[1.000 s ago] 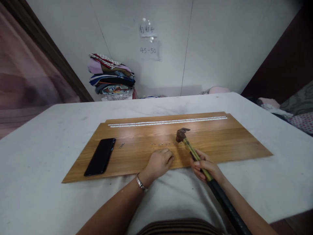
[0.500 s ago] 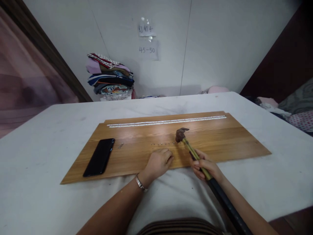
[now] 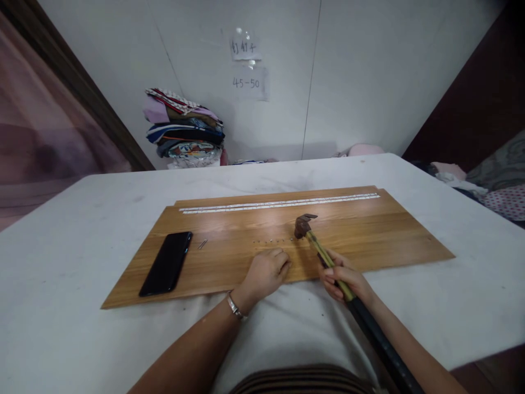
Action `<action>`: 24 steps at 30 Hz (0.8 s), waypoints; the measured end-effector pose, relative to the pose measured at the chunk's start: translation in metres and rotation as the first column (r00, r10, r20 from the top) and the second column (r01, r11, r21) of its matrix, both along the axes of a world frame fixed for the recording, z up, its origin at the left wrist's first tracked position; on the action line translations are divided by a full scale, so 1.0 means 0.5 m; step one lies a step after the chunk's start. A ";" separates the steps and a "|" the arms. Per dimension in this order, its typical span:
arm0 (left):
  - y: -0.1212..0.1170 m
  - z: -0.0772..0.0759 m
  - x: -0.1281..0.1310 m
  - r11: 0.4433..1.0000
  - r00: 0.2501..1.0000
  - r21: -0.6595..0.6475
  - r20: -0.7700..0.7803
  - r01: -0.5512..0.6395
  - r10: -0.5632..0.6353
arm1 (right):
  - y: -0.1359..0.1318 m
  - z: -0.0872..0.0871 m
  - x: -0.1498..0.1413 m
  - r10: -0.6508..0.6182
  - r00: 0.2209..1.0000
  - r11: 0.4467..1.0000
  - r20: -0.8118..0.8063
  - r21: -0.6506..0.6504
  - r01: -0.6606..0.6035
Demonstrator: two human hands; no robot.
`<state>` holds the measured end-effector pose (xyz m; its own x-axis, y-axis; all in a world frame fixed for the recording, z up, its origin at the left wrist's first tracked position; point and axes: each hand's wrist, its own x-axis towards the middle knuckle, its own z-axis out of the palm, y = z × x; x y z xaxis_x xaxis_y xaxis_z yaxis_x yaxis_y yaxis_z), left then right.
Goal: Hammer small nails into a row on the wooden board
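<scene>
While the right hand point(image 3: 356, 282) wraps a hammer point(image 3: 363, 314), the left hand point(image 3: 266, 271) rests curled on a wooden board point(image 3: 369, 232)

Ahead of the right hand, the hammer's head hangs at the right end of a row of nails point(image 3: 271, 240), contact unclear. The left hand sits just nearer than that row; whether its bent fingers hold anything, I can't tell. Loose nails point(image 3: 203, 244) and a phone point(image 3: 166, 265) lie leftward. Beneath the board spreads a white worktop point(image 3: 459, 301); beyond, folded clothes point(image 3: 186, 131) stand against a pale wall point(image 3: 361, 71).

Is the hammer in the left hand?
No: the right hand grips the hammer by its handle, while the left hand lies at the near edge of the wooden board.
</scene>
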<state>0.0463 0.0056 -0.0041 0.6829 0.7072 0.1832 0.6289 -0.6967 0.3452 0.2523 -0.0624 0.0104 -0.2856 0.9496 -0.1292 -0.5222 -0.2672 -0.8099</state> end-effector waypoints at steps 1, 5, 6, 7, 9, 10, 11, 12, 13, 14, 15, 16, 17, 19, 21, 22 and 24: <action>0.000 0.000 0.000 1.000 1.000 -0.004 -0.001 -0.002 0.002 | -0.001 0.000 0.000 -0.008 1.000 1.000 -0.005 0.002 0.008; 0.000 0.000 0.000 1.000 1.000 -0.014 -0.004 -0.006 0.005 | -0.002 0.000 0.002 -0.007 1.000 1.000 -0.004 0.008 0.007; 0.000 0.001 0.000 1.000 1.000 -0.015 -0.004 -0.005 0.005 | -0.001 -0.001 0.002 -0.001 1.000 1.000 0.001 0.011 0.001; 0.000 0.001 0.000 1.000 1.000 -0.017 -0.004 -0.004 0.003 | 0.000 -0.001 0.002 0.004 1.000 1.000 0.008 0.015 -0.005; 0.000 0.002 0.001 1.000 1.000 -0.017 -0.008 -0.003 0.002 | 0.002 -0.003 0.002 0.010 1.000 1.000 0.022 0.025 -0.011; 0.000 0.002 0.001 1.000 1.000 -0.015 -0.009 -0.002 0.002 | 0.003 -0.004 0.002 0.013 1.000 1.000 0.027 0.026 -0.013; 0.000 0.002 0.001 1.000 1.000 -0.013 -0.011 -0.003 0.002 | 0.003 -0.004 0.002 0.014 0.999 1.000 0.030 0.025 -0.015; 0.000 0.002 0.001 1.000 1.000 -0.010 -0.010 -0.002 0.002 | 0.003 -0.004 0.002 0.014 0.999 1.000 0.029 0.023 -0.015; 0.000 0.001 0.001 1.000 1.000 -0.007 -0.008 -0.001 0.001 | 0.003 -0.004 0.003 0.015 1.000 1.000 0.026 0.022 -0.015; 0.000 0.001 0.001 1.000 1.000 -0.006 -0.006 0.000 0.000 | 0.002 -0.004 0.003 0.017 1.000 1.000 0.021 0.020 -0.018; 0.000 0.000 0.001 1.000 1.000 -0.006 -0.003 0.001 -0.001 | 0.001 -0.003 0.003 0.020 1.000 1.000 0.013 0.019 -0.021; 0.000 0.000 0.001 1.000 1.000 -0.006 -0.002 0.002 -0.002 | 0.000 -0.001 0.003 0.022 1.000 1.000 0.006 0.021 -0.022; 0.000 0.000 0.001 1.000 1.000 -0.006 -0.003 0.001 -0.001 | -0.001 0.000 0.003 0.023 1.000 0.999 0.001 0.023 -0.023; -0.001 0.001 0.000 1.000 1.000 -0.009 -0.010 -0.002 0.002 | -0.003 0.002 0.003 0.024 1.000 0.999 -0.004 0.026 -0.023; -0.001 0.002 0.000 1.000 1.000 -0.011 -0.014 -0.005 0.005 | -0.002 0.002 0.003 0.023 1.000 0.999 0.000 0.026 -0.023; -0.001 0.003 0.001 1.000 1.000 -0.010 -0.014 -0.006 0.006 | -0.001 0.002 0.003 0.023 1.000 0.999 0.004 0.026 -0.023; -0.002 0.004 0.001 1.000 1.000 -0.005 -0.012 -0.006 0.006 | 0.001 0.000 0.002 0.026 1.000 0.999 0.011 0.023 -0.027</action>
<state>0.0469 0.0047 -0.0020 0.6809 0.7120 0.1714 0.6370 -0.6913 0.3410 0.2533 -0.0621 0.0104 -0.3094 0.9445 -0.1104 -0.5067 -0.2619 -0.8214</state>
